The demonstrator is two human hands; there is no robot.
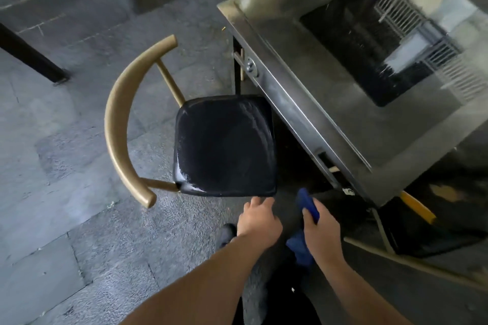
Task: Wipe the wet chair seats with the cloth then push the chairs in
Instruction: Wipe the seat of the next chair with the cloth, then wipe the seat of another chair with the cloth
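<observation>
A chair with a black padded seat (224,145) and a curved gold backrest (118,119) stands beside the metal table (330,113), its seat edge partly under the table rim. Wet streaks shine along the seat's left and near edges. My left hand (260,220) hovers just below the seat's near corner, fingers loosely curled and holding nothing. My right hand (320,229) grips a blue cloth (307,203), which sticks out above the fist and hangs below it.
The table top holds a dark recessed grill pit (369,47) with a metal grate. A black table leg (31,58) crosses the upper left floor. Another gold chair back (417,264) lies at the lower right. My shoe (225,235) stands on grey paving.
</observation>
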